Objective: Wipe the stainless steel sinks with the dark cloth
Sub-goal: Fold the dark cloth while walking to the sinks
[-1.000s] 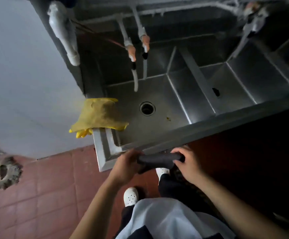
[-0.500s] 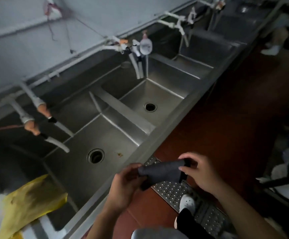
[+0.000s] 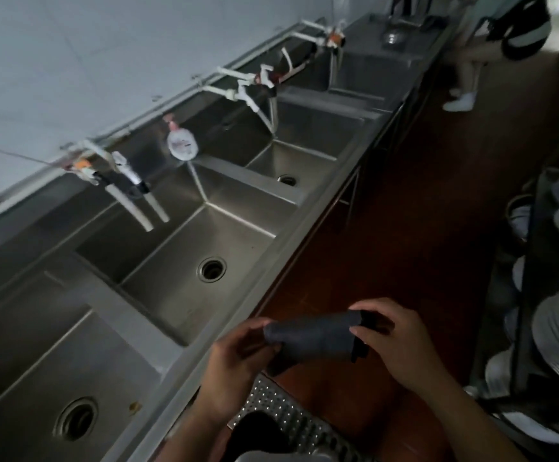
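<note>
A dark cloth [image 3: 315,336] is stretched between my two hands, just in front of the sink counter's front edge. My left hand [image 3: 234,358] pinches its left end and my right hand [image 3: 395,341] grips its right end. A long row of stainless steel sinks [image 3: 204,241] runs from lower left to upper right along the wall. The nearest basin [image 3: 38,388] and the middle one each show a round drain. The cloth is above the floor, not touching any sink.
White taps with hoses [image 3: 131,191] hang over the basins, and a white soap bottle [image 3: 182,145] stands on a divider. A perforated metal floor grate [image 3: 288,418] lies by my feet. Stacked white plates [image 3: 558,331] fill a rack at right. Another person's legs [image 3: 465,81] stand far up the red floor.
The view has swung right along the sink row; the yellow glove is out of sight. Both hands still hold the dark cloth, now spread a bit wider.
</note>
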